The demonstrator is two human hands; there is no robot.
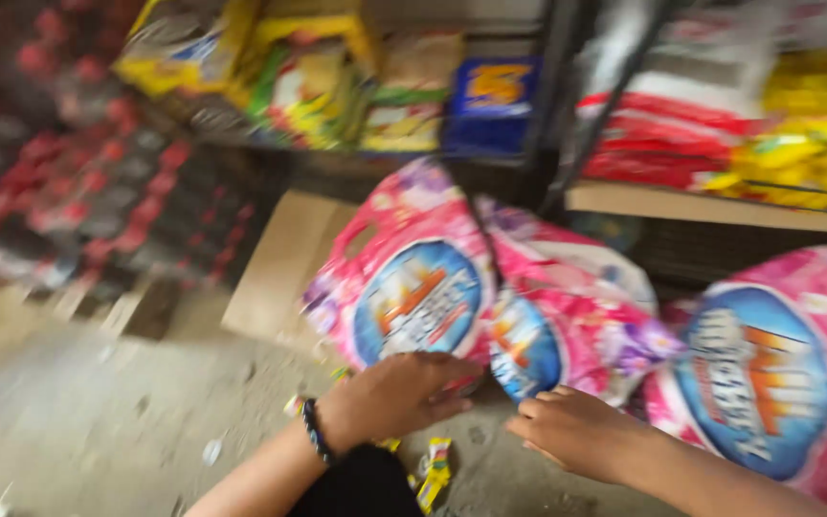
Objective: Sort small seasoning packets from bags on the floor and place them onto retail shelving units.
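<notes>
The picture is motion-blurred. Two pink plastic bags with round blue labels stand on the concrete floor in front of me. My left hand point(399, 393), a dark beaded bracelet on its wrist, grips the lower edge of the left pink bag point(409, 273). My right hand point(576, 426) rests with curled fingers at the bottom of the middle pink bag point(571, 325), touching it. Whether it grips the bag is unclear. A third, larger pink bag point(768, 373) stands at the right, apart from both hands.
A flattened cardboard sheet point(279, 263) leans behind the bags. Shelves above hold yellow, green, blue and red packages point(337, 81). Packs of dark bottles with red caps point(78, 191) are stacked at the left. Small wrappers point(433, 474) litter the concrete floor point(98, 412).
</notes>
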